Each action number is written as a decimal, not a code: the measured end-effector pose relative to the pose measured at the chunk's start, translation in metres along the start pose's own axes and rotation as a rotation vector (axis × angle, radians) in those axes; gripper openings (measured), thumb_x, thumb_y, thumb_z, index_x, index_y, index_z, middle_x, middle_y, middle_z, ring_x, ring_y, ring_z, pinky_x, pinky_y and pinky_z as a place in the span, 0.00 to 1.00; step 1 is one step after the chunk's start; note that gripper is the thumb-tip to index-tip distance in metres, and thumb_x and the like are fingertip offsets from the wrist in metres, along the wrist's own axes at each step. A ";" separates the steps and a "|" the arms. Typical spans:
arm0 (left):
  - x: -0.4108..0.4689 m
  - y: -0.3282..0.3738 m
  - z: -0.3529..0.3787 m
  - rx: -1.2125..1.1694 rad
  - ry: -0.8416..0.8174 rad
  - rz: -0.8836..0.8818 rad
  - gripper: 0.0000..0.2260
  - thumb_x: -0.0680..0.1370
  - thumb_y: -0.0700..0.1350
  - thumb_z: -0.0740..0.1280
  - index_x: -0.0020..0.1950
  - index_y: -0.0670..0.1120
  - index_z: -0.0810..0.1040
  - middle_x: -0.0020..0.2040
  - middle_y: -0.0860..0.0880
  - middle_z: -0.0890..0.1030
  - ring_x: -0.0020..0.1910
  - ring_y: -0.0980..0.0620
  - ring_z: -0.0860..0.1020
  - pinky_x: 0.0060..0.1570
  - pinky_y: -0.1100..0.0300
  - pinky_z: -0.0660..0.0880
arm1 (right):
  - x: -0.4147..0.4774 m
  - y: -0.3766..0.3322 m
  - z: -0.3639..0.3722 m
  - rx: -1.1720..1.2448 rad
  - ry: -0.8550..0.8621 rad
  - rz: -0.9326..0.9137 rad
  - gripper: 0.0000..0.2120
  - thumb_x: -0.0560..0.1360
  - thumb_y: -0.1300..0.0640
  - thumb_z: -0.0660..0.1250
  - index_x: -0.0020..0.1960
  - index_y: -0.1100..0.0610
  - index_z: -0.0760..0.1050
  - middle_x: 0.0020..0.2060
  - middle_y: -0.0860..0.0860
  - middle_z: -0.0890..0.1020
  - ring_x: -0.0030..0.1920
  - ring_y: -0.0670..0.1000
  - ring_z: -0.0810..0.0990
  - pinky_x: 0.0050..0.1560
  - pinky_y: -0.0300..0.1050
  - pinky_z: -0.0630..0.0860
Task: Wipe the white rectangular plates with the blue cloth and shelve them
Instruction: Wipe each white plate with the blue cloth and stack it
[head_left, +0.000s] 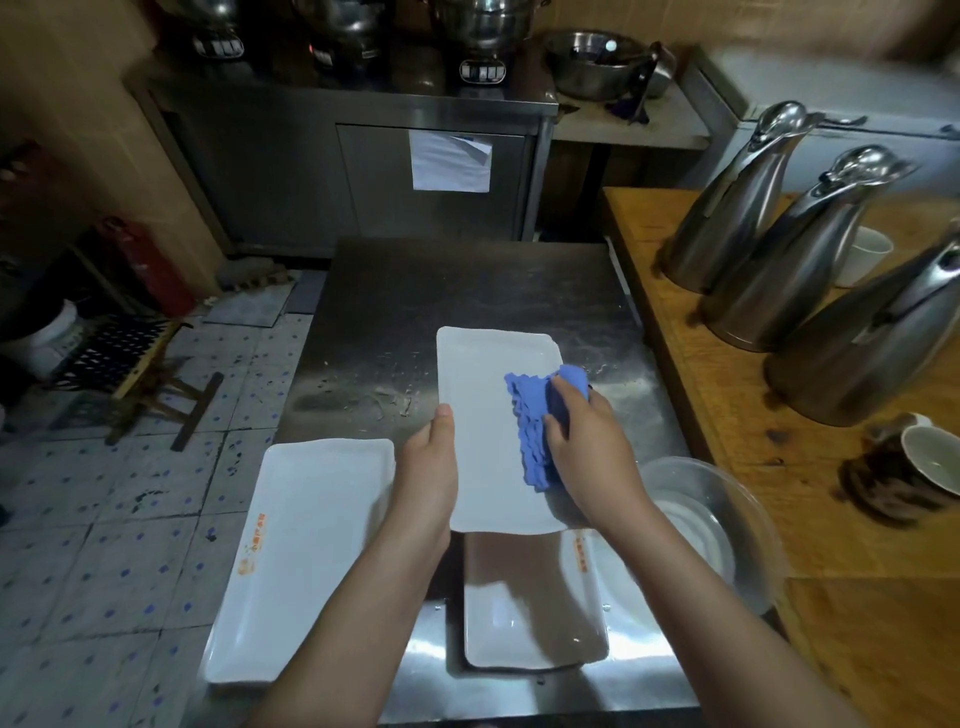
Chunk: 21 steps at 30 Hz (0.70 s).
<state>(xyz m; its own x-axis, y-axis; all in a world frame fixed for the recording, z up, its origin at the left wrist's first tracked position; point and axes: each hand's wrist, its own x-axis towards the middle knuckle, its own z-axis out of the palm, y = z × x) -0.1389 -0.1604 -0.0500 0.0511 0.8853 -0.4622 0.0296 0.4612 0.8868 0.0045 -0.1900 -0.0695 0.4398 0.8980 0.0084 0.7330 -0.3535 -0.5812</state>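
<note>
Centrally, above a steel table (415, 291), a white rectangular plate (488, 374) is held lengthwise, its near end over the far end of a second plate (519, 623) that lies flat on the table and is partly in shadow. The left hand (428, 467) grips the held plate at its left long edge: the thumb lies on the upper face, while the other fingers are hidden beneath. The right hand (587, 441) rests on the plate's right side, its fingers (566, 395) curled over a bunched blue cloth (530, 415) and pressing it against the upper face near the right edge. A third plate (306, 545) lies flat along the table's left edge, just beside the left forearm, with orange print on its left rim; similar print shows on the right rim of the second plate. A clear bowl (717, 499) stands at the table's right side, near the right forearm, with something white inside. To the right, a wooden table (727, 467) carries three steel jugs (795, 249) in a row, a white cup (865, 254) behind them and a dark mug (909, 473) nearer the camera. Beyond the steel table stands a steel cabinet (363, 171) with a sheet of paper (451, 161) on its door. A tiled floor (104, 519) shows at left.
</note>
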 end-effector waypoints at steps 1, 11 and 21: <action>-0.001 -0.002 0.001 0.007 0.000 -0.004 0.17 0.81 0.55 0.54 0.44 0.49 0.78 0.43 0.50 0.83 0.42 0.49 0.82 0.45 0.56 0.79 | -0.001 0.001 -0.001 0.001 0.052 -0.020 0.21 0.80 0.57 0.58 0.72 0.52 0.64 0.64 0.55 0.70 0.57 0.55 0.74 0.50 0.43 0.68; -0.005 -0.024 -0.004 -0.007 -0.001 -0.052 0.16 0.81 0.55 0.55 0.44 0.51 0.78 0.43 0.51 0.84 0.43 0.49 0.82 0.45 0.55 0.79 | -0.014 0.016 0.002 0.226 0.192 -0.080 0.14 0.78 0.59 0.64 0.62 0.54 0.76 0.53 0.48 0.71 0.49 0.37 0.68 0.50 0.27 0.64; -0.008 -0.053 -0.007 0.020 -0.023 -0.088 0.17 0.80 0.57 0.55 0.46 0.52 0.80 0.42 0.53 0.84 0.44 0.49 0.82 0.47 0.54 0.79 | -0.013 0.038 -0.018 1.115 -0.005 0.480 0.16 0.71 0.61 0.72 0.55 0.49 0.74 0.41 0.49 0.83 0.40 0.48 0.83 0.35 0.43 0.78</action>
<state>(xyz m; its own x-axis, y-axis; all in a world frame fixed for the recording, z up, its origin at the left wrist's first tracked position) -0.1481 -0.1918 -0.0931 0.0698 0.8395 -0.5388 0.0550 0.5360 0.8424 0.0358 -0.2194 -0.0773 0.5399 0.7395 -0.4020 -0.3544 -0.2335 -0.9055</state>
